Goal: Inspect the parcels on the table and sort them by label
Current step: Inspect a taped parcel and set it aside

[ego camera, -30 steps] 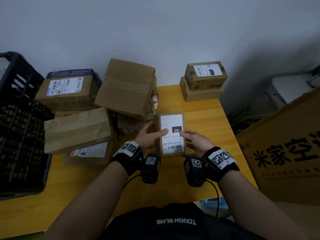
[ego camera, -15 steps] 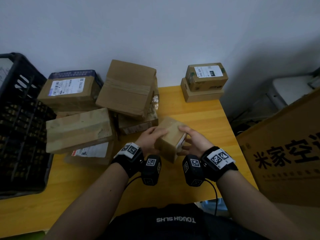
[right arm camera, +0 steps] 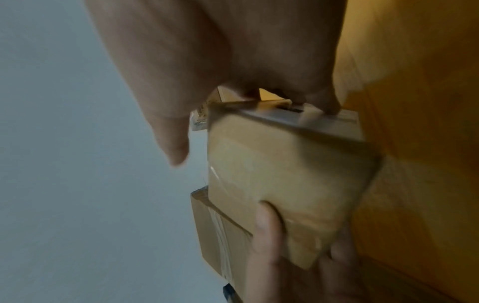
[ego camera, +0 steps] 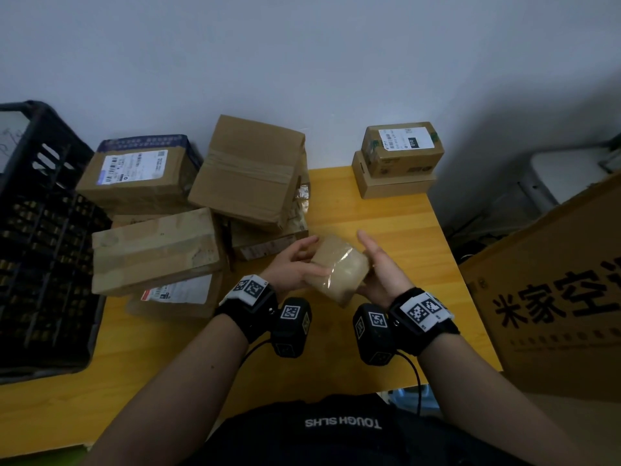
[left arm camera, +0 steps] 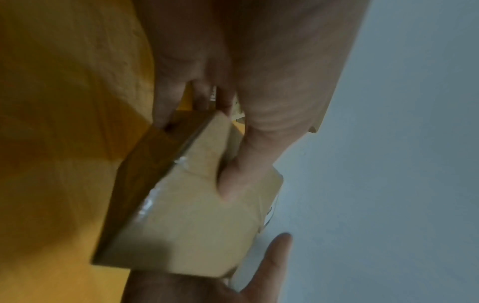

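Observation:
Both hands hold a small brown parcel [ego camera: 339, 270] above the yellow table [ego camera: 396, 220], its plain taped face up and its label out of sight. My left hand [ego camera: 297, 264] grips its left side. In the left wrist view the thumb [left arm camera: 243, 164] presses on the parcel [left arm camera: 186, 221] and the fingers reach under it. My right hand [ego camera: 379, 267] holds the right side. In the right wrist view its fingers curl over the edge of the parcel [right arm camera: 285, 184] while the thumb [right arm camera: 173, 141] stands clear. A labelled box [ego camera: 400, 151] sits on a flat box [ego camera: 393, 186] at the back right.
A pile of parcels fills the table's left: a labelled box [ego camera: 137, 173], a large tilted box [ego camera: 248, 173], a taped box [ego camera: 154, 247] and a flat labelled one [ego camera: 178, 294]. A black crate [ego camera: 40, 247] stands far left, a big printed carton [ego camera: 554, 290] to the right.
The small parcel lay label up between the hands. They have turned it over, so the label is hidden and the taped face shows. The pile has not moved.

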